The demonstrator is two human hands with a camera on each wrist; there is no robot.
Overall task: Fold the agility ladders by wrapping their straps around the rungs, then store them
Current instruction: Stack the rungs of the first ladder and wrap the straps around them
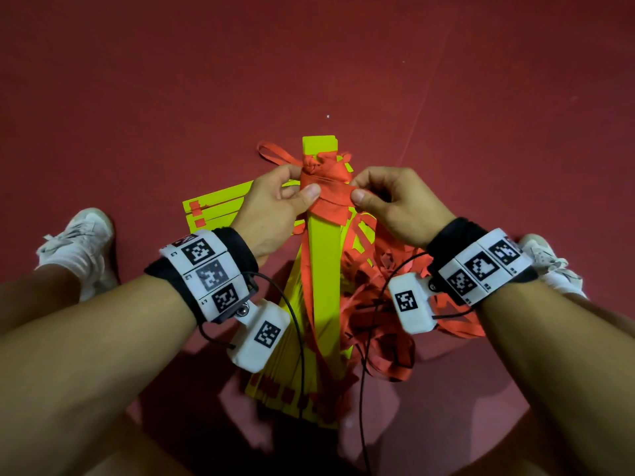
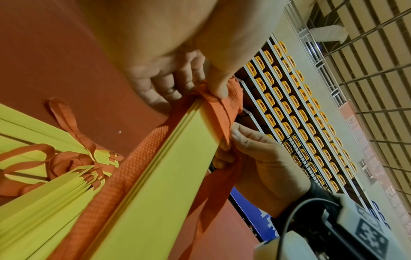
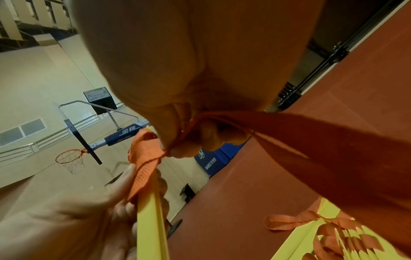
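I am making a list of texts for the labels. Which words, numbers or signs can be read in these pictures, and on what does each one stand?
"金陵": white characters on the blue arm of the basketball hoop stand.
Blue padding: a round logo and white characters, too blurred to read.
Blue banner: white marks, cut off, unreadable.
Wrist bands: square black-and-white code markers only, no words.

Chinese characters "金陵" — white on the blue hoop arm; other lettering unreadable.

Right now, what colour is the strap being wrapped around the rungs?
Orange-red strap, wound around the yellow-green rungs. Clearest in the head view.
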